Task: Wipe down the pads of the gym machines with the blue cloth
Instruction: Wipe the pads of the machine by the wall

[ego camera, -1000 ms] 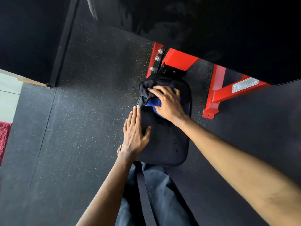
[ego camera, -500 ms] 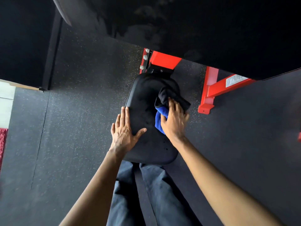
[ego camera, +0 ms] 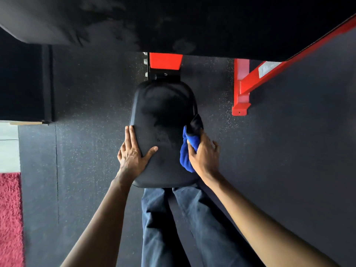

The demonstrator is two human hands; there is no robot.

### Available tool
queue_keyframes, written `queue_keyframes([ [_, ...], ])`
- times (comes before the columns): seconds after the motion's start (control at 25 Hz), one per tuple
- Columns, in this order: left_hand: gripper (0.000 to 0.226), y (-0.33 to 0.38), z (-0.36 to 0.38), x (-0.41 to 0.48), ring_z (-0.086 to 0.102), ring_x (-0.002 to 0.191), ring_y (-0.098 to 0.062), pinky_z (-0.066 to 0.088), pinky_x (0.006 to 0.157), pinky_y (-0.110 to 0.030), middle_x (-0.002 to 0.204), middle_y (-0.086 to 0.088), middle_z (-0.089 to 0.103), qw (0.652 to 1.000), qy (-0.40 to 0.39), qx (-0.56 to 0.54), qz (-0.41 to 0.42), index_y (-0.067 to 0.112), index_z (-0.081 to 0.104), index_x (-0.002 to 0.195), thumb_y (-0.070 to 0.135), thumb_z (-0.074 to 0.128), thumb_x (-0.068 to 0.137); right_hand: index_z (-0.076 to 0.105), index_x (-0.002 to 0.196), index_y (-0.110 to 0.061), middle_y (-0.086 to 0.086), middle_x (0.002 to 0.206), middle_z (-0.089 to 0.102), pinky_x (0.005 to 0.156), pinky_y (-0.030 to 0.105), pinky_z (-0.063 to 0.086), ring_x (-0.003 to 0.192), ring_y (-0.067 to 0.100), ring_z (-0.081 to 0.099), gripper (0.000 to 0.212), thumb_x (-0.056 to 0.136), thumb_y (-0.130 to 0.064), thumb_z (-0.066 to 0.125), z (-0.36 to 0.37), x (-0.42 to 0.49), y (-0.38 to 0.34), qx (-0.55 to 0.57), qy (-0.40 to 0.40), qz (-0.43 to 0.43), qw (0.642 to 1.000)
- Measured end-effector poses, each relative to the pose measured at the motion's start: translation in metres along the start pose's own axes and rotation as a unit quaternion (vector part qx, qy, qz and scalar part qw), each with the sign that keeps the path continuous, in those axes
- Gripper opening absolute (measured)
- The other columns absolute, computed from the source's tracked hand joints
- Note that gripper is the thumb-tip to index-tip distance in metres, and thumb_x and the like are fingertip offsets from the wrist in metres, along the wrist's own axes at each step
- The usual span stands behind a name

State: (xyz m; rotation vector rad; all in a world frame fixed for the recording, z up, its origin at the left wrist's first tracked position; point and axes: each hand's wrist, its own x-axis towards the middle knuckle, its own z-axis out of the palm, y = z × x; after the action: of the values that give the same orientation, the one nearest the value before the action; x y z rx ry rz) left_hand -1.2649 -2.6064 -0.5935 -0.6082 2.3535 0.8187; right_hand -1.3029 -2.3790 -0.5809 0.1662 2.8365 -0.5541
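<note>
A black padded seat (ego camera: 163,120) of a red-framed gym machine lies below me, with damp streaks on its surface. My left hand (ego camera: 133,153) rests flat on the pad's left edge, fingers straight and thumb spread onto the top. My right hand (ego camera: 204,154) grips the bunched blue cloth (ego camera: 187,151) against the pad's right edge. A dark part of the cloth sticks up above my fingers.
The red steel frame (ego camera: 248,83) and its foot stand on the speckled black rubber floor (ego camera: 92,105) to the right of the seat. A large black pad (ego camera: 173,22) overhangs at the top. A red rug (ego camera: 10,218) lies at the far left. My legs in dark trousers (ego camera: 173,224) are under the seat.
My right hand has carried the cloth from the pad's far end, across the top, down to its right edge. My left hand stayed on the left edge.
</note>
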Motion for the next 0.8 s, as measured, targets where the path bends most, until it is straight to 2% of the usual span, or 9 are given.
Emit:
queue_keyframes([
  [0.08, 0.112, 0.0, 0.001, 0.001, 0.02, 0.149, -0.033, 0.019, 0.118, -0.055, 0.168, 0.007, -0.015, 1.0, 0.002, 0.005, -0.007, 0.027, -0.016, 0.159, 0.079, 0.047, 0.082, 0.052, 0.132, -0.017, -0.001, 0.122, 0.065, 0.098, 0.039, 0.047, 0.114, 0.023, 0.062, 0.05, 0.086, -0.037, 0.043, 0.005, 0.016, -0.001, 0.013, -0.007, -0.02, 1.0],
  [0.16, 0.113, -0.001, 0.003, 0.002, 0.021, 0.149, -0.033, 0.02, 0.118, -0.055, 0.167, 0.008, -0.015, 1.0, 0.006, 0.01, -0.008, 0.028, -0.016, 0.158, 0.079, 0.048, 0.081, 0.044, 0.145, -0.01, 0.01, 0.144, 0.053, 0.105, 0.039, 0.045, 0.129, 0.029, 0.052, 0.064, 0.087, -0.036, 0.054, 0.012, 0.044, -0.014, 0.007, -0.003, -0.016, 1.0],
  [0.24, 0.113, -0.003, 0.004, 0.003, 0.021, 0.149, -0.032, 0.02, 0.118, -0.055, 0.167, 0.009, -0.014, 1.0, 0.014, 0.004, -0.007, 0.029, -0.015, 0.158, 0.079, 0.05, 0.081, 0.041, 0.149, -0.005, 0.017, 0.153, 0.043, 0.11, 0.039, 0.039, 0.138, 0.032, 0.045, 0.071, 0.088, -0.034, 0.061, 0.017, 0.079, -0.032, -0.015, -0.002, -0.042, 0.999],
  [0.4, 0.111, -0.004, 0.007, 0.001, 0.021, 0.149, -0.031, 0.019, 0.118, -0.053, 0.168, 0.009, -0.012, 0.999, 0.036, -0.014, 0.006, 0.03, -0.012, 0.159, 0.078, 0.052, 0.081, 0.035, 0.153, -0.007, 0.017, 0.16, 0.031, 0.115, 0.04, 0.031, 0.147, 0.031, 0.033, 0.072, 0.092, -0.034, 0.059, 0.017, 0.116, -0.053, -0.043, -0.025, -0.081, 0.996],
  [0.56, 0.109, -0.006, 0.014, -0.004, 0.025, 0.148, -0.031, 0.023, 0.117, -0.052, 0.169, 0.005, -0.003, 0.995, 0.086, -0.048, 0.023, 0.031, -0.004, 0.16, 0.076, 0.056, 0.081, 0.044, 0.149, -0.01, 0.011, 0.158, 0.037, 0.116, 0.041, 0.035, 0.145, 0.029, 0.038, 0.07, 0.084, -0.022, 0.065, 0.025, 0.091, -0.045, -0.06, -0.036, -0.223, 0.972],
  [0.72, 0.104, -0.006, 0.022, -0.013, 0.024, 0.15, -0.026, 0.025, 0.118, -0.048, 0.168, -0.004, 0.013, 0.985, 0.14, -0.1, 0.025, 0.021, 0.009, 0.161, 0.066, 0.063, 0.085, 0.038, 0.153, -0.014, 0.007, 0.163, 0.029, 0.121, 0.035, 0.022, 0.15, 0.027, 0.027, 0.069, 0.09, -0.025, 0.061, 0.032, 0.119, -0.092, -0.06, -0.041, -0.157, 0.985],
  [0.8, 0.097, -0.016, 0.026, -0.019, 0.022, 0.151, -0.022, 0.023, 0.119, -0.044, 0.167, -0.004, 0.017, 0.98, 0.151, -0.124, 0.028, 0.016, 0.012, 0.161, 0.06, 0.061, 0.089, 0.039, 0.152, -0.016, 0.004, 0.162, 0.03, 0.121, 0.034, 0.021, 0.15, 0.026, 0.027, 0.068, 0.088, -0.024, 0.061, 0.042, 0.124, -0.122, -0.075, -0.064, -0.195, 0.976],
])
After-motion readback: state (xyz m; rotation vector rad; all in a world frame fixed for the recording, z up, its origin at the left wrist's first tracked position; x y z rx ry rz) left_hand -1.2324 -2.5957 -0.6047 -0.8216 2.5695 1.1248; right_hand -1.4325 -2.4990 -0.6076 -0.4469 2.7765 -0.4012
